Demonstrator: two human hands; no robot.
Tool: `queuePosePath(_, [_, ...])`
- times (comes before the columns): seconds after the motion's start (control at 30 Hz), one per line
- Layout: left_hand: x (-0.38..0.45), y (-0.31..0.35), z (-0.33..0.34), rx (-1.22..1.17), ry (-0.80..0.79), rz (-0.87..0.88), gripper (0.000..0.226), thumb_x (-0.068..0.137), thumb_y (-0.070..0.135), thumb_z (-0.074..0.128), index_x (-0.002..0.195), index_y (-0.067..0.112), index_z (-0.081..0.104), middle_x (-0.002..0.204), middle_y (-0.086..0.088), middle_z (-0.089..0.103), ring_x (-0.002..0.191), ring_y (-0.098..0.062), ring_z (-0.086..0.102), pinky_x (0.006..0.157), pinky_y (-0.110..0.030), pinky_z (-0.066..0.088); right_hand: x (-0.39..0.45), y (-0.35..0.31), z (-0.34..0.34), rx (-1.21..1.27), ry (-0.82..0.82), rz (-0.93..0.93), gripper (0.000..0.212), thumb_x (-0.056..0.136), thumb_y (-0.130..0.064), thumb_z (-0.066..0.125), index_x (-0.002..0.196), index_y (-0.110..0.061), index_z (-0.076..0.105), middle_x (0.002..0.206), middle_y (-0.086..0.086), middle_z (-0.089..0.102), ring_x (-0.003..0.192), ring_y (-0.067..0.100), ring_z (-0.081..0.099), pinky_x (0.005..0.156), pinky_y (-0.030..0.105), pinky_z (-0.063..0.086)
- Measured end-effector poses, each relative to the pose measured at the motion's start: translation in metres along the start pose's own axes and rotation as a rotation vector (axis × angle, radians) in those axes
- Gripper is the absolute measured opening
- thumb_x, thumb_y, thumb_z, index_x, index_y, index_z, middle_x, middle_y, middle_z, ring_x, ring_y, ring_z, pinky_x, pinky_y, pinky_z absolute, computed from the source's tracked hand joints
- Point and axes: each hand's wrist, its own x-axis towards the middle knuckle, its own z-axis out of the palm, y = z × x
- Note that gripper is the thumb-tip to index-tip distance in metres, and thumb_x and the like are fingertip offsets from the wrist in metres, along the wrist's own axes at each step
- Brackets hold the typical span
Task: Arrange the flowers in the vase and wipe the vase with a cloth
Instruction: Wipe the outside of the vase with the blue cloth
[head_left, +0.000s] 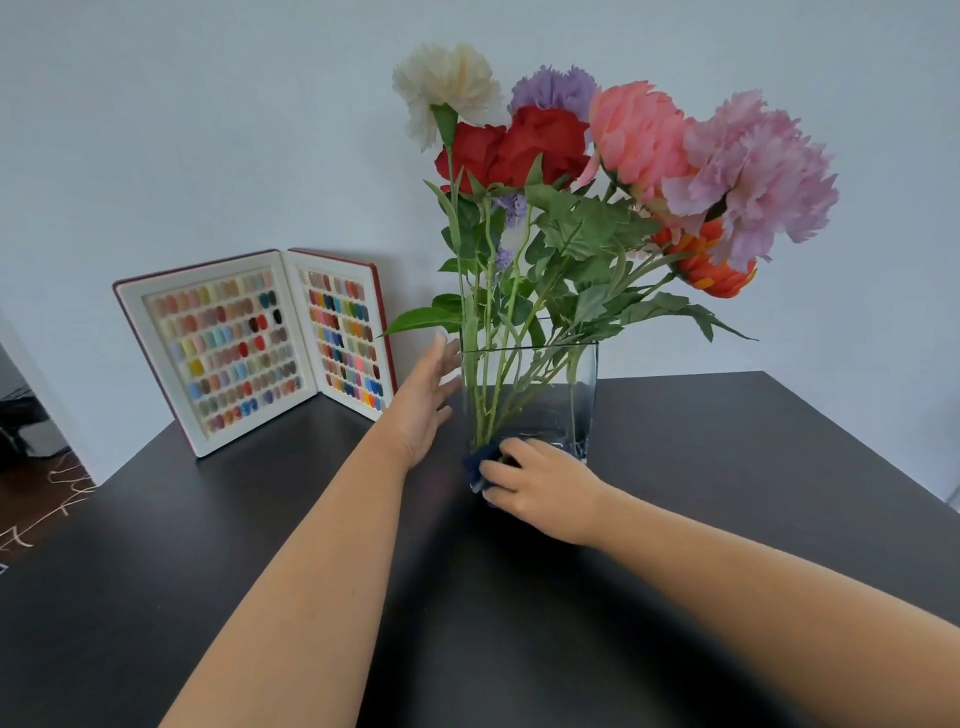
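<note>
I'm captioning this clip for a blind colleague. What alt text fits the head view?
A person's right hand presses a dark blue cloth against the lower front of a clear glass vase full of mixed flowers, while the open left hand steadies the vase's side. It stands on a black table, with an open nail-colour sample book propped behind.

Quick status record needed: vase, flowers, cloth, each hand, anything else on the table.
vase: clear glass, square, upright on dark table
flowers: stems in vase, heads fanned out, leaning right
cloth: dark blue, pressed at vase's lower front left corner
right hand: closed on cloth, at vase base
left hand: open, flat against vase's left side
other: open nail colour swatch book standing against wall
</note>
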Motion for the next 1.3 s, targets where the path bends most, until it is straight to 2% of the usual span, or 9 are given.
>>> queuePosePath(0.07, [-0.003,0.001,0.002,0.015,0.008,0.005,0.072,0.080,0.077,0.040,0.140,0.039,0.045,0.147,0.013,0.044,0.136,-0.016,0.038,0.116,-0.053,0.013,-0.007,0.008,-0.004,0.033,0.008,0.007,0.027,0.089,-0.018,0.047,0.103,-0.016,0.070,0.109,0.003,0.064,0.095,0.029,0.059,0.076,0.037,0.053])
queuePosePath(0.3, [-0.005,0.000,0.012,0.090,0.057,0.044,0.077,0.073,0.079,0.049,0.140,0.041,0.044,0.145,0.013,0.047,0.135,-0.015,0.039,0.114,-0.051,0.021,-0.009,0.073,-0.035,-0.008,0.366,0.299,0.030,0.088,-0.001,0.044,0.107,-0.003,0.067,0.111,0.016,0.064,0.085,0.037,0.057,0.081,0.042,0.048])
queuePosePath(0.47, [-0.004,0.000,0.023,0.083,0.148,0.061,0.079,0.071,0.073,0.046,0.140,0.035,0.043,0.144,0.007,0.047,0.133,-0.016,0.040,0.114,-0.050,0.025,-0.023,0.036,-0.010,0.053,0.234,0.186,0.024,0.086,-0.006,0.058,0.106,-0.006,0.070,0.110,0.014,0.065,0.085,0.036,0.059,0.078,0.042,0.052])
queuePosePath(0.6, [-0.008,0.005,0.036,0.106,0.161,0.102,0.049,0.074,0.068,0.051,0.119,0.049,0.052,0.132,0.012,0.055,0.125,-0.016,0.050,0.109,-0.051,0.035,-0.042,0.016,0.002,0.113,0.042,0.095,0.026,0.075,-0.018,0.075,0.101,-0.017,0.073,0.106,0.004,0.067,0.090,0.029,0.061,0.072,0.036,0.055])
queuePosePath(0.67, [-0.008,0.002,0.037,0.094,0.189,0.103,0.062,0.074,0.068,0.053,0.130,0.044,0.048,0.135,0.009,0.054,0.125,-0.018,0.051,0.107,-0.052,0.037,-0.045,0.022,0.000,0.114,0.021,0.093,0.034,0.071,-0.020,0.079,0.104,-0.018,0.072,0.108,0.005,0.066,0.093,0.029,0.061,0.073,0.037,0.055])
queuePosePath(0.8, [-0.004,0.002,0.037,0.063,0.207,0.100,0.071,0.075,0.065,0.053,0.138,0.034,0.044,0.135,0.003,0.055,0.124,-0.023,0.053,0.105,-0.054,0.039,-0.042,0.052,-0.017,0.104,0.239,0.187,0.023,0.083,-0.008,0.063,0.105,-0.008,0.071,0.110,0.015,0.065,0.092,0.036,0.059,0.078,0.044,0.052])
queuePosePath(0.97, [-0.001,0.002,0.039,0.067,0.217,0.086,0.075,0.075,0.064,0.051,0.142,0.033,0.038,0.140,0.005,0.049,0.128,-0.021,0.047,0.107,-0.054,0.036,-0.036,0.076,-0.030,0.041,0.502,0.397,0.029,0.085,-0.004,0.049,0.101,-0.005,0.072,0.107,0.018,0.066,0.093,0.032,0.046,0.080,0.040,0.048])
queuePosePath(1.13, [0.000,0.001,0.039,0.083,0.233,0.070,0.082,0.067,0.069,0.050,0.140,0.036,0.039,0.141,0.004,0.048,0.129,-0.021,0.045,0.107,-0.055,0.036,-0.049,0.046,-0.003,0.085,0.325,0.264,0.023,0.082,-0.005,0.059,0.101,-0.007,0.073,0.107,0.014,0.067,0.085,0.035,0.059,0.080,0.041,0.052])
queuePosePath(1.3, [0.000,0.000,0.038,0.104,0.244,0.068,0.080,0.067,0.070,0.048,0.141,0.040,0.038,0.139,0.012,0.043,0.132,-0.018,0.038,0.108,-0.055,0.032,-0.076,0.029,0.011,0.167,0.082,0.174,0.027,0.075,-0.015,0.077,0.102,-0.017,0.073,0.110,0.007,0.065,0.094,0.030,0.060,0.077,0.040,0.055])
